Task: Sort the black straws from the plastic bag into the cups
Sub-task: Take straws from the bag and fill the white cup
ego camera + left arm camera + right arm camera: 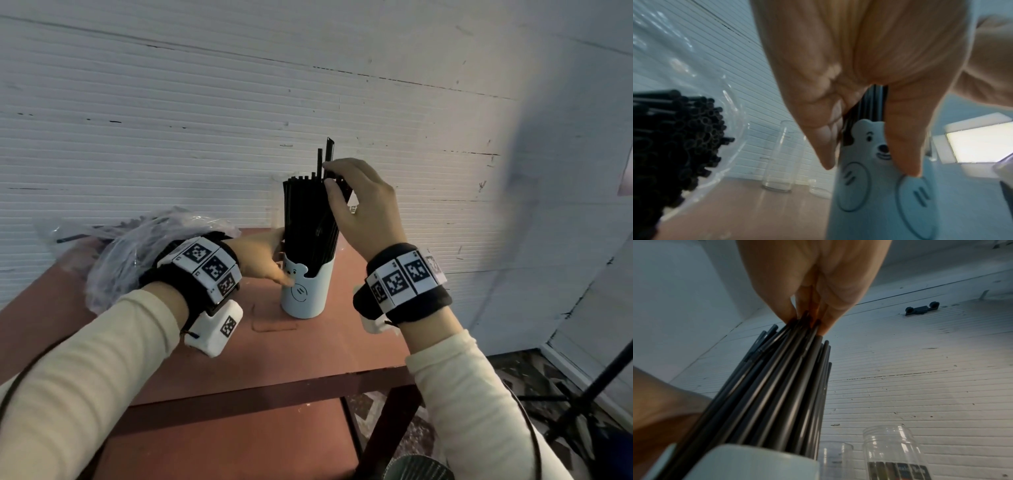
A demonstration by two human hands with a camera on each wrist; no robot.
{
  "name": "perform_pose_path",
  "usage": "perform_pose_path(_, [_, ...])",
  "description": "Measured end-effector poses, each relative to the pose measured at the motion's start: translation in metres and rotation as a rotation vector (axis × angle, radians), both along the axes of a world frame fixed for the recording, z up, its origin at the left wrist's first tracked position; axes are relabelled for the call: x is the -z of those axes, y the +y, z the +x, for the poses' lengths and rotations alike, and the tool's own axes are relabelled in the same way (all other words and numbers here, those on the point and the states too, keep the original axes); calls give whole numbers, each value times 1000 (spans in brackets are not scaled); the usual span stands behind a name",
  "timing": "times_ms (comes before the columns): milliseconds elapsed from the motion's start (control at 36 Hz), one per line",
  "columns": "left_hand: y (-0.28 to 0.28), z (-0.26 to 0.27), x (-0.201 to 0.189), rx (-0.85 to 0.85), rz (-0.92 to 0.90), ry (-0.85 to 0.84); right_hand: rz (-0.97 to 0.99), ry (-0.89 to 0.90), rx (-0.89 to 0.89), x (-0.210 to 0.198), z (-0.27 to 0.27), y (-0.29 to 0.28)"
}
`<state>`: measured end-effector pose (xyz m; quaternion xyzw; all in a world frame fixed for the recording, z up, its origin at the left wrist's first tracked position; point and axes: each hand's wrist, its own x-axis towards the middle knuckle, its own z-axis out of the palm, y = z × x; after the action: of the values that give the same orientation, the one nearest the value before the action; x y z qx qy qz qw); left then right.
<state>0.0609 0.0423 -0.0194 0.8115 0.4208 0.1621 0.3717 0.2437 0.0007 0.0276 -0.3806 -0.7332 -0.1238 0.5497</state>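
The right hand [363, 205] pinches straw tops in the packed bear cup [306, 291]; the left hand [260, 255] curls round its rim. More straws apparently remain bagged [674, 138] beside the left fingers. Pressing sideways could tip the cup.

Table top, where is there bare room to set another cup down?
The table is bare along its near edge, in front of the bear cup between both wrists. The left side is crowded by the plastic bag; clear jars stand behind the cup.
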Motion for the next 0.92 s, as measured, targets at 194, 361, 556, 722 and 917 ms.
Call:
perform_pose_path(194, [-11,12,3,-175,100,-117,7,41,-20,10,-1,-4])
perform_pose_path(361, [-18,17,-5,-171,143,-101,-48,16,-49,13,-4,-12])
perform_pose_path(556, [-16,6,-3,-172,49,-95,-77,-50,-50,-10,-2,-7])
perform_pose_path(722, [-14,3,-5,-119,36,-95,-173,-11,-89,-34,-13,2])
perform_pose_path(917, [-11,2,0,-100,37,-144,-288,58,-64,-37,-8,7])
